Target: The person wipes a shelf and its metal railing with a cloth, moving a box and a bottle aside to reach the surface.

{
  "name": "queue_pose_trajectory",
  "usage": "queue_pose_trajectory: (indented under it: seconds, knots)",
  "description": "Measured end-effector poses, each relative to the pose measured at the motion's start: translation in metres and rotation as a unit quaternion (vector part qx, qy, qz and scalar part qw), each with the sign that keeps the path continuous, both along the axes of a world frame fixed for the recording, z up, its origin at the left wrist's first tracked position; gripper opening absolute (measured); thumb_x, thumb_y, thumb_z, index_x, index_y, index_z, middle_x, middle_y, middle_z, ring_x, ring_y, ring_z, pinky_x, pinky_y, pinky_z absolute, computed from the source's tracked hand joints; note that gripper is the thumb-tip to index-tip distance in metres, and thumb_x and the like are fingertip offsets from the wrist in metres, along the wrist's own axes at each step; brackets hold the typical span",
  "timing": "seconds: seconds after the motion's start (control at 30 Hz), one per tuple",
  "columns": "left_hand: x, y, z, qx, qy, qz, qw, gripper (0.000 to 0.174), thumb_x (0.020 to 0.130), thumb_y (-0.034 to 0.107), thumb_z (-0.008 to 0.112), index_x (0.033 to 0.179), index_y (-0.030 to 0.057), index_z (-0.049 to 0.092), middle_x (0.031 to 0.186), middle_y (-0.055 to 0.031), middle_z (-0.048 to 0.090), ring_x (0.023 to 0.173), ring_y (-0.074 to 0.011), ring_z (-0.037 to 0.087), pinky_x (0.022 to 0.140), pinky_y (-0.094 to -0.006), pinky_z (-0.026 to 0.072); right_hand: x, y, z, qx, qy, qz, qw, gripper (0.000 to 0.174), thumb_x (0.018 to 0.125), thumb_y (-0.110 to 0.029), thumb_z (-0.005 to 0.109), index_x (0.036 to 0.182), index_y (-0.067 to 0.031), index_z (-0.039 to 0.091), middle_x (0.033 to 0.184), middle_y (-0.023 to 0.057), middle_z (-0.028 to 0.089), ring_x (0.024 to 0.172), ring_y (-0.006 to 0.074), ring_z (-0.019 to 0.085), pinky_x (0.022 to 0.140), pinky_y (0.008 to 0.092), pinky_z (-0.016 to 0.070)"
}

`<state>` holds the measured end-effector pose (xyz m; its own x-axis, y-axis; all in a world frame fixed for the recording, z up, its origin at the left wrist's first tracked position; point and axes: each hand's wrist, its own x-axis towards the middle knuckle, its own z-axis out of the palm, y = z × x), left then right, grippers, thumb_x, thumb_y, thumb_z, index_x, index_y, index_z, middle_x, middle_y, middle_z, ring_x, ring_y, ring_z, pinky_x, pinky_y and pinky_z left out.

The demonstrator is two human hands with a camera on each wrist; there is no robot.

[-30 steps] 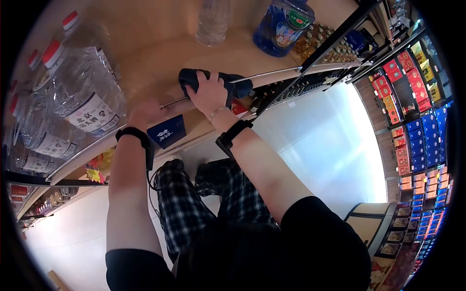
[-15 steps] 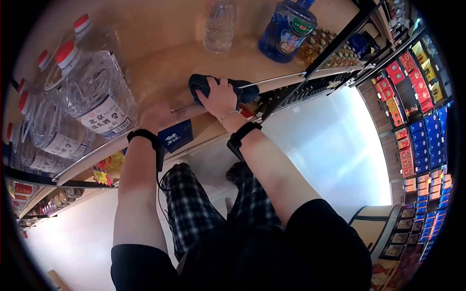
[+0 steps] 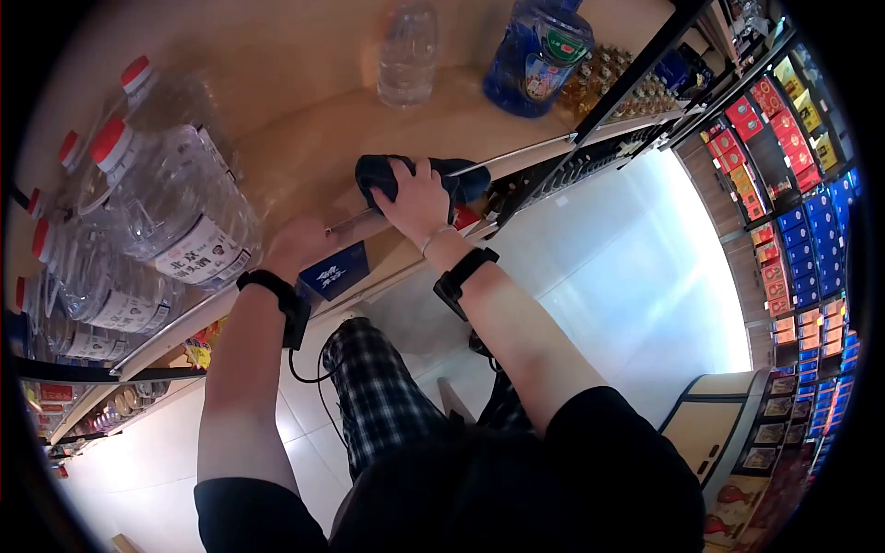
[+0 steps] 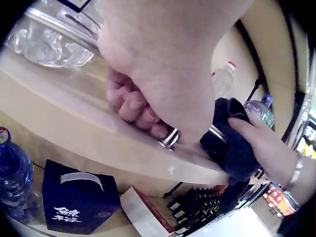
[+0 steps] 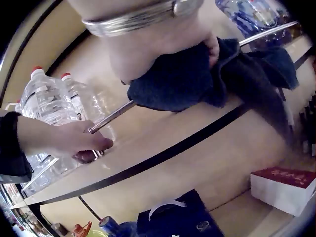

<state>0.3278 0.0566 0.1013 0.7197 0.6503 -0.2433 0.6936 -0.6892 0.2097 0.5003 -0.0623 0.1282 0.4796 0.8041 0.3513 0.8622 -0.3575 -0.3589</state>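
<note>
My left hand point(image 3: 300, 241) curls its fingers round the thin metal rail point(image 4: 64, 30) along the shelf's front edge, beside a small shiny metal fitting point(image 4: 169, 138). To its right, my right hand point(image 3: 417, 201) grips a dark blue cloth point(image 5: 173, 79) wrapped over the same rail. The cloth's loose end hangs past the hand to the right. Part of the rail point(image 5: 112, 116) shows bare between the two hands. On the level below stands a dark blue box point(image 4: 81, 202) with white characters and a carry handle.
Large clear jugs with red caps point(image 3: 189, 207) stand on the shelf at the left. A clear bottle point(image 3: 407, 60) and a blue jug point(image 3: 537, 60) are further back. A red-and-white box point(image 5: 284, 190) lies below. Shelves of red boxes point(image 3: 770, 111) line the far right.
The head view has shifted slightly, and the person's right leg has moved back. Both hands keep about the same places on the rail and cloth.
</note>
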Motion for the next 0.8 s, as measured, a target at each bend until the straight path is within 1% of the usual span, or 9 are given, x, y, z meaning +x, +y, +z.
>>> queue_pose_trajectory:
  seconds: [0.13, 0.23, 0.27, 0.37, 0.4, 0.5, 0.53, 0.67, 0.8]
  knots:
    - [0.000, -0.018, 0.018, 0.083, -0.017, 0.022, 0.996, 0.045, 0.079, 0.040, 0.051, 0.090, 0.0001, 0.070, 0.094, -0.0232, 0.066, 0.091, -0.0367, 0.063, 0.083, -0.0417, 0.0492, 0.002, 0.004, -0.006, 0.032, -0.016, 0.006, 0.999, 0.051, 0.077, -0.042, 0.066, 0.118, -0.0149, 0.057, 0.109, 0.0168, 0.050, 0.094, 0.0376, 0.056, 0.070, 0.0447, 0.0538]
    - [0.002, -0.017, 0.013, 0.051, 0.015, 0.038, 0.998, 0.045, 0.079, 0.040, 0.053, 0.090, 0.0004, 0.070, 0.093, -0.0229, 0.066, 0.091, -0.0376, 0.064, 0.083, -0.0420, 0.0492, 0.004, 0.000, -0.011, 0.028, -0.008, 0.018, 0.999, 0.051, 0.077, -0.044, 0.066, 0.118, -0.0145, 0.057, 0.108, 0.0171, 0.051, 0.095, 0.0382, 0.057, 0.071, 0.0449, 0.0536]
    - [0.004, -0.018, 0.019, 0.013, 0.044, 0.057, 0.997, 0.047, 0.079, 0.042, 0.054, 0.095, 0.0009, 0.069, 0.098, -0.0231, 0.065, 0.094, -0.0375, 0.063, 0.085, -0.0427, 0.0486, 0.006, 0.000, -0.010, 0.030, -0.002, 0.024, 0.999, 0.051, 0.077, -0.044, 0.066, 0.117, -0.0143, 0.057, 0.108, 0.0174, 0.052, 0.095, 0.0384, 0.057, 0.072, 0.0449, 0.0534]
    - [0.005, -0.015, 0.013, 0.103, 0.020, 0.055, 0.993, 0.050, 0.079, 0.043, 0.055, 0.101, 0.0005, 0.067, 0.106, -0.0230, 0.064, 0.100, -0.0367, 0.061, 0.088, -0.0431, 0.0476, 0.028, 0.001, -0.011, 0.041, 0.005, 0.059, 0.997, 0.051, 0.077, -0.046, 0.065, 0.116, -0.0136, 0.058, 0.108, 0.0184, 0.054, 0.096, 0.0389, 0.058, 0.076, 0.0450, 0.0526]
    - [0.007, -0.009, 0.013, 0.049, 0.077, 0.057, 0.994, 0.058, 0.079, 0.052, 0.053, 0.106, 0.0017, 0.066, 0.111, -0.0220, 0.062, 0.104, -0.0356, 0.060, 0.090, -0.0427, 0.0467, 0.042, 0.000, -0.005, 0.015, 0.016, 0.059, 0.998, 0.053, 0.079, -0.049, 0.063, 0.118, -0.0136, 0.057, 0.111, 0.0195, 0.056, 0.099, 0.0387, 0.058, 0.080, 0.0443, 0.0517]
    - [0.005, 0.000, 0.003, 0.018, 0.076, 0.043, 0.996, 0.066, 0.080, 0.061, 0.048, 0.106, 0.0040, 0.067, 0.110, -0.0206, 0.063, 0.103, -0.0356, 0.060, 0.090, -0.0423, 0.0467, 0.091, -0.010, 0.005, -0.042, 0.047, -0.023, 0.998, 0.051, 0.081, -0.052, 0.060, 0.116, -0.0157, 0.058, 0.109, 0.0205, 0.058, 0.096, 0.0390, 0.061, 0.082, 0.0450, 0.0501]
    - [0.005, 0.000, 0.004, 0.023, 0.091, 0.038, 0.995, 0.072, 0.079, 0.068, 0.044, 0.104, 0.0044, 0.068, 0.107, -0.0217, 0.064, 0.102, -0.0367, 0.060, 0.090, -0.0426, 0.0465, 0.110, -0.012, 0.005, -0.044, 0.041, -0.051, 0.997, 0.054, 0.081, -0.054, 0.058, 0.119, -0.0148, 0.057, 0.112, 0.0202, 0.057, 0.100, 0.0376, 0.060, 0.082, 0.0442, 0.0504]
    - [0.004, -0.006, 0.011, 0.005, 0.040, 0.037, 0.998, 0.072, 0.079, 0.067, 0.045, 0.100, 0.0022, 0.068, 0.102, -0.0240, 0.064, 0.098, -0.0385, 0.061, 0.089, -0.0432, 0.0464, 0.177, -0.010, -0.004, -0.059, 0.064, -0.115, 0.990, 0.055, 0.082, -0.053, 0.057, 0.122, -0.0144, 0.055, 0.117, 0.0211, 0.055, 0.103, 0.0373, 0.059, 0.085, 0.0435, 0.0502]
    - [0.004, -0.003, 0.004, 0.014, 0.049, 0.037, 0.998, 0.069, 0.080, 0.066, 0.047, 0.098, 0.0034, 0.069, 0.097, -0.0250, 0.064, 0.095, -0.0396, 0.061, 0.087, -0.0441, 0.0471, 0.155, 0.004, -0.009, -0.089, -0.001, -0.143, 0.986, 0.054, 0.080, -0.051, 0.058, 0.120, -0.0138, 0.056, 0.116, 0.0247, 0.054, 0.102, 0.0421, 0.059, 0.082, 0.0464, 0.0514]
